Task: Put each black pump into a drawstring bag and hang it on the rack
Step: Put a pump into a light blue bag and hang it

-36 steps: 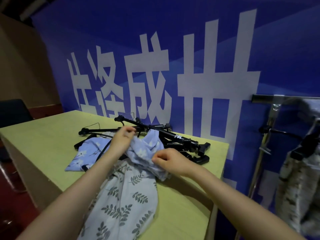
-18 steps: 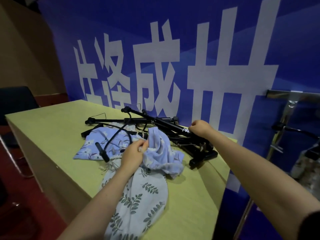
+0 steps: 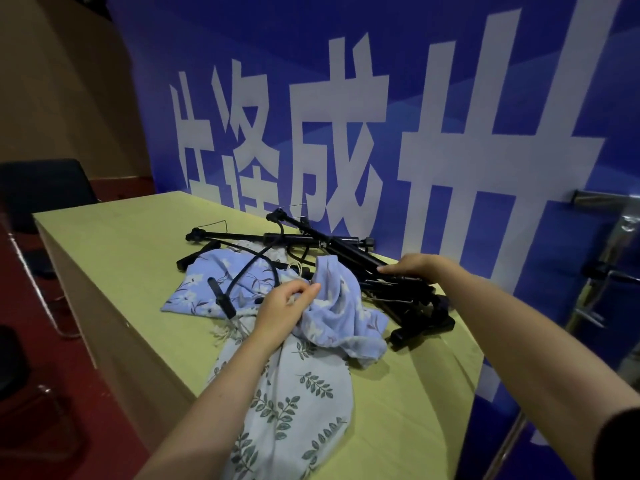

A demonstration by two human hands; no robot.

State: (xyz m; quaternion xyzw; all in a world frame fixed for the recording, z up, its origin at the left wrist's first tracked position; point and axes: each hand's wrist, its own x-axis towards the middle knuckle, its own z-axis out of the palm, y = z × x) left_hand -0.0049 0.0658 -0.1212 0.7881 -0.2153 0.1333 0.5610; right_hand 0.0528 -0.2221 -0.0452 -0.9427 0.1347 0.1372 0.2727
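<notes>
Several black pumps (image 3: 346, 251) lie crossed in a heap on the yellow-green table (image 3: 117, 244). My right hand (image 3: 412, 268) reaches over the heap and grips the barrel of one pump near its foot end. My left hand (image 3: 284, 306) pinches the rumpled opening of a blue flowered drawstring bag (image 3: 346, 317). A second blue flowered bag (image 3: 204, 285) lies flat to the left with a black hose (image 3: 242, 271) looping over it. A pale bag with a green leaf print (image 3: 287, 403) hangs over the table's near edge under my left forearm.
A metal rack (image 3: 620, 230) stands off the table's right end, partly cut off by the frame. A blue banner with large white characters (image 3: 346, 133) rises behind the table. A black chair (image 3: 41, 192) stands at the left on red floor.
My right hand left the blue bag, reached to the pump heap and took hold of a pump. My left hand kept hold of the bag's opening. The camera has swung left.
</notes>
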